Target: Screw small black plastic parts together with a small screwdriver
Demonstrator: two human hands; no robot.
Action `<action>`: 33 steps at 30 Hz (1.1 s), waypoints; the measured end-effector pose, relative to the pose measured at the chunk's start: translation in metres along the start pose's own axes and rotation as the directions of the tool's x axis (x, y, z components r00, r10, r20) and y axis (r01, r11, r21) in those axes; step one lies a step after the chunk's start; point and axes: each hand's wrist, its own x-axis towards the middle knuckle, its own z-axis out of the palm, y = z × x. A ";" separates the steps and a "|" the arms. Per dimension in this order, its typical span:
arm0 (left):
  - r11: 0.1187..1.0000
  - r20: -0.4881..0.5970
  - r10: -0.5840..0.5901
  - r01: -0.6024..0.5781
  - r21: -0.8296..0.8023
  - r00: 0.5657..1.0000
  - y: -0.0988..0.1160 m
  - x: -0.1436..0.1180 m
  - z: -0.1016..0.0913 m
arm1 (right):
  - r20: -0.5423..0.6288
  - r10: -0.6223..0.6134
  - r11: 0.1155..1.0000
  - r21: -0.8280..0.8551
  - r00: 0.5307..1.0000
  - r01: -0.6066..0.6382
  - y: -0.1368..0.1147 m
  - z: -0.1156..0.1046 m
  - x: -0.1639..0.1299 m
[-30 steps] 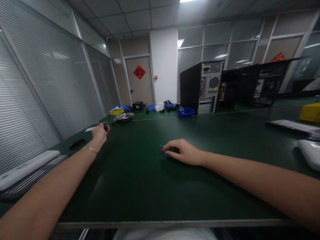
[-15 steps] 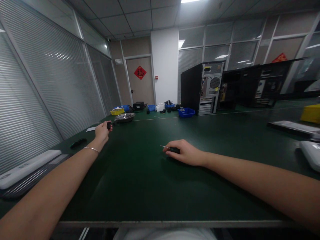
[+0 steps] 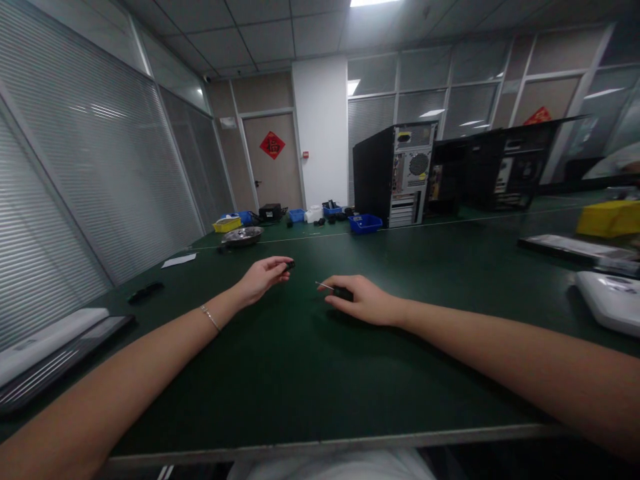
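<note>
My left hand [image 3: 261, 280], with a bracelet on its wrist, pinches a small black object [image 3: 289, 265] between thumb and fingers, above the green tabletop [image 3: 300, 387]. The object is too small and dark to name. A short way to the right, my right hand [image 3: 367, 299] is closed around a screwdriver [image 3: 343, 293] with a dark handle. Its thin metal shaft points left, toward the left hand. The two hands are apart.
A round metal bowl [image 3: 243, 236] and a yellow bin [image 3: 227, 225] stand at the back left. A blue bin [image 3: 365, 223] sits before a black computer tower [image 3: 395, 177]. White devices lie at both sides, with a dark object [image 3: 145, 292] at left.
My left hand has moved right, from beside the metal bowl toward the right hand, carrying the small black object. My right hand keeps the screwdriver nearly in place. The view has shifted slightly.
</note>
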 end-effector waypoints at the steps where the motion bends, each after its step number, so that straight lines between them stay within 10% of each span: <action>1: 1.000 0.084 -0.020 0.020 0.006 0.996 0.000 -0.004 0.008 | -0.028 0.021 1.000 0.005 0.999 -0.021 0.000 0.000 0.000; 7: 0.999 0.319 -0.042 0.039 0.016 0.947 -0.002 -0.020 0.037 | -0.113 0.027 1.000 0.013 0.993 -0.026 0.001 0.000 0.000; 33: 0.946 0.351 -0.006 -0.109 0.306 0.936 0.005 -0.029 0.046 | -0.109 0.010 0.983 -0.181 0.994 -0.029 0.001 0.003 -0.001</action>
